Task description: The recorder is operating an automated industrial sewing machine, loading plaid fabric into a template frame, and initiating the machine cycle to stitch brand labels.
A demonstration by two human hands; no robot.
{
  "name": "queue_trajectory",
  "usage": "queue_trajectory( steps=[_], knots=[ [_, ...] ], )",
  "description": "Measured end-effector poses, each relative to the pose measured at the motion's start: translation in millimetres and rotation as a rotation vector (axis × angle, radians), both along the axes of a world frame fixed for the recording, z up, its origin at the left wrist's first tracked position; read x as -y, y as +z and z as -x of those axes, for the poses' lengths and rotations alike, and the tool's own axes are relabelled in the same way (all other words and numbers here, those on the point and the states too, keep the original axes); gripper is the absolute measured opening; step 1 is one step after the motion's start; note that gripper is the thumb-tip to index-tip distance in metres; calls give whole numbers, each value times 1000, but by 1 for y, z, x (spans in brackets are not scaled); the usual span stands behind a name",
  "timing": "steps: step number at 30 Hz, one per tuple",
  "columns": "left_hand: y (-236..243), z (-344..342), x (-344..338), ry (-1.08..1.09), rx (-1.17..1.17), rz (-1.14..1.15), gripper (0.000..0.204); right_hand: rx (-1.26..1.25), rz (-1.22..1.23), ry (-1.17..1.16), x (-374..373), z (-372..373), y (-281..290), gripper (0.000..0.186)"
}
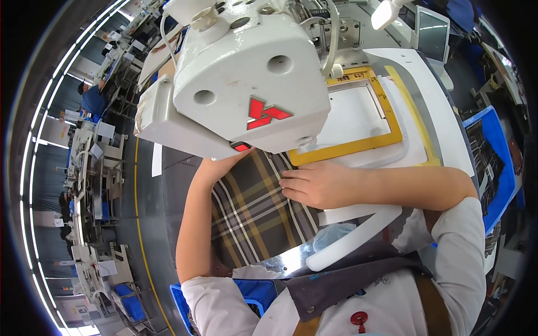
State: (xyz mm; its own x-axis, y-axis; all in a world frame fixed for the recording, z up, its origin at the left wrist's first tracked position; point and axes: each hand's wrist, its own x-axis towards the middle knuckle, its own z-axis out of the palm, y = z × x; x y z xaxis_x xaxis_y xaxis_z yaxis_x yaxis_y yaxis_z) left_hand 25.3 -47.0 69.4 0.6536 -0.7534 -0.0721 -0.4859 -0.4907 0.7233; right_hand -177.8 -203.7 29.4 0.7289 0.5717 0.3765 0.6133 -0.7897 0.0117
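A piece of plaid cloth (258,207), dark grey with tan and white stripes, lies in front of a large white sewing machine head (241,73). My right hand (322,183) rests flat on the cloth's right side, fingers stretched toward the left. On the far left part of the cloth is my left hand (223,167); its fingers disappear beneath the machine head, so their pose is hidden. The needle area is also out of sight behind the machine head. Just beyond my right hand sits a yellow rectangular frame (347,150) with a white inside.
A curved white bar (353,238) crosses below my right forearm. Blue bins stand at the right (507,168) and near my left elbow (255,294). A yellow strip (414,117) lies right of the frame. Farther left, a person (93,99) sits among other workstations.
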Motion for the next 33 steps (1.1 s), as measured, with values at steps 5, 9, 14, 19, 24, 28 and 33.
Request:
queue_trajectory(
  steps=[5,9,14,19,24,28,33],
  knots=[
    [-16,-15,9,-128,48,-29,43,-25,4,-4,-8,2,-1,36],
    [-12,-28,15,-267,230,-145,45,-37,-28,-21,-7,2,-7,37],
    [-47,-39,12,-254,506,20,36,-100,-31,-97,-8,10,5,37],
    [-65,-59,10,-259,781,83,42,-62,54,-165,-1,26,15,37],
    [35,-17,-7,-432,422,-321,64,-51,138,-249,23,60,13,39],
    [32,-18,-31,-29,-147,-633,61,-5,113,-176,12,46,9,40],
    [19,-32,-54,-211,-147,-275,49,12,37,-43,-18,9,5,39]
  ],
)
